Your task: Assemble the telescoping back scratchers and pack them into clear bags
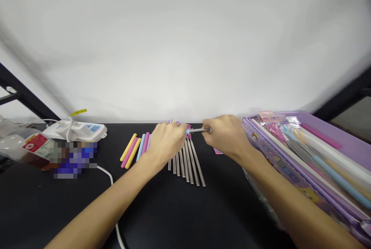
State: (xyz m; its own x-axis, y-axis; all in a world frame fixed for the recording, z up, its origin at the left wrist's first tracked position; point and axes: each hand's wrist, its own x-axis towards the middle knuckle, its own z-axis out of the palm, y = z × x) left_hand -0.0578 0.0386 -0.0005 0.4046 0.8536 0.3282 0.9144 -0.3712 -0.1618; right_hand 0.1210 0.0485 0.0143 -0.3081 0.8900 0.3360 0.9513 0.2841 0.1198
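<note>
Rod (198,130) is being clamped by left hand (166,137) and right hand (225,135); slippage is being risked by any loosened grip.

Black table (179,218) | metal rods (189,162) (fanned) | coloured sticks (133,151) | power strip (82,133) | box (344,141)

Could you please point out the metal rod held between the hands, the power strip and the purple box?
Metal rod (198,130), head view: its shiny middle.
Power strip (87,131), head view: its right half.
Purple box (348,146), head view: its inner wall.
</note>
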